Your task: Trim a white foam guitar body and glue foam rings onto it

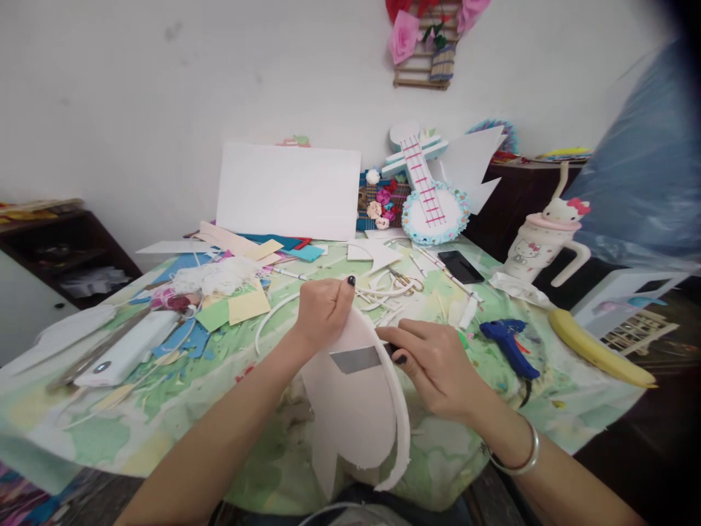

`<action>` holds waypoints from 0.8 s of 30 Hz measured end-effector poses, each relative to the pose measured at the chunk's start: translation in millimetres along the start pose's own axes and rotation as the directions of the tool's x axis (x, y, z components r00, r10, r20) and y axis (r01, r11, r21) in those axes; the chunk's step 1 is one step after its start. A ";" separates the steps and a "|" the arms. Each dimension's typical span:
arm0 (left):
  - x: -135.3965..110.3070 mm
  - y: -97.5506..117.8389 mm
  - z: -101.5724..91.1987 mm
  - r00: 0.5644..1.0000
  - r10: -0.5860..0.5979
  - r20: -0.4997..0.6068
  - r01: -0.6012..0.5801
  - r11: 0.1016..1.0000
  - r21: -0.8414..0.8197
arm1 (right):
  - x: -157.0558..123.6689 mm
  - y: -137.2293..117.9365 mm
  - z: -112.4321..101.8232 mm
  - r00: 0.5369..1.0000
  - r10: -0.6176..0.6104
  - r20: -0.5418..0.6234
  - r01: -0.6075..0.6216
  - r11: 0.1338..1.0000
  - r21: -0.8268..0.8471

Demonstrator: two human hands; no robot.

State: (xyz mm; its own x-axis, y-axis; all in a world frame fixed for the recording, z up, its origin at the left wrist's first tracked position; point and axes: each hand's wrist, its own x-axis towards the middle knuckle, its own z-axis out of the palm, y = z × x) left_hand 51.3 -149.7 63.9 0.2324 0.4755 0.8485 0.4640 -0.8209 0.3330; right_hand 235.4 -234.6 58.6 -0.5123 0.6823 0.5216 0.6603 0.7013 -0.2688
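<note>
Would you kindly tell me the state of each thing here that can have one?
left hand: gripping the foam sheet
right hand: gripping the knife
knife: blade out, on the sheet
foam sheet: partly cut, strip curling off
phone: screen dark
glue gun: lying flat
mug: lid on

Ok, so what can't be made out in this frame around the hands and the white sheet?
Head view:
- Knife: only the blade shows; the right hand covers the handle.
- White sheet: its top edge is hidden under the left hand.
- Scissors: too small to tell whether they are open.
- Blue plastic: blurred and cut off by the picture's right edge.
</note>
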 end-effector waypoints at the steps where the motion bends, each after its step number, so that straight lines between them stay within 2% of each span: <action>1: -0.4 1.2 -0.6 1.000 -0.005 -0.001 0.005 1.000 -0.025 | -0.3 -0.3 0.2 1.000 -0.011 -0.014 0.011 1.000 -0.001; 4: -1.3 3.6 -2.0 0.997 -0.078 -0.023 0.075 0.989 -0.131 | -0.7 -0.5 0.4 0.998 -0.022 -0.053 0.022 1.000 -0.014; 7: -2.8 -1.6 -0.4 0.973 -0.224 -0.047 0.210 0.956 -0.204 | -0.8 0.7 0.8 0.997 -0.026 -0.067 0.024 0.999 -0.021; 9: -4.4 -9.7 2.9 0.929 -0.370 -0.026 0.355 0.908 -0.221 | -1.1 1.7 1.1 0.996 -0.030 -0.081 0.028 0.999 -0.025; 11: -6.2 -18.2 7.3 0.855 -0.518 -0.013 0.504 0.836 -0.217 | -1.4 2.1 1.2 0.996 -0.031 -0.084 0.029 0.999 -0.028; 13: -7.6 -23.9 11.3 0.811 -0.585 -0.025 0.570 0.797 -0.199 | -1.5 1.4 0.7 0.997 -0.032 -0.076 0.031 0.999 -0.022; 17: -8.4 -25.2 14.3 0.851 -0.521 -0.068 0.508 0.848 -0.148 | -0.4 -1.1 -1.2 0.997 -0.034 -0.073 0.033 0.999 -0.010; 20: -7.9 -23.2 12.7 0.864 -0.496 -0.091 0.488 0.868 -0.097 | 0.6 -2.5 -1.9 0.997 -0.034 -0.068 0.033 0.999 -0.009; 24: -7.6 -21.5 10.3 0.866 -0.498 -0.046 0.485 0.858 -0.168 | 1.2 -4.8 -1.6 0.996 -0.064 -0.067 0.064 0.998 -0.003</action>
State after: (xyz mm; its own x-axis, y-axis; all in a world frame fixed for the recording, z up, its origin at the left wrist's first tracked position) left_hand 48.3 -132.4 46.0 -0.0688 0.8062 0.5876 0.3673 -0.5271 0.7663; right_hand 232.4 -237.5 61.8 -0.5155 0.6210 0.5905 0.6282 0.7425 -0.2324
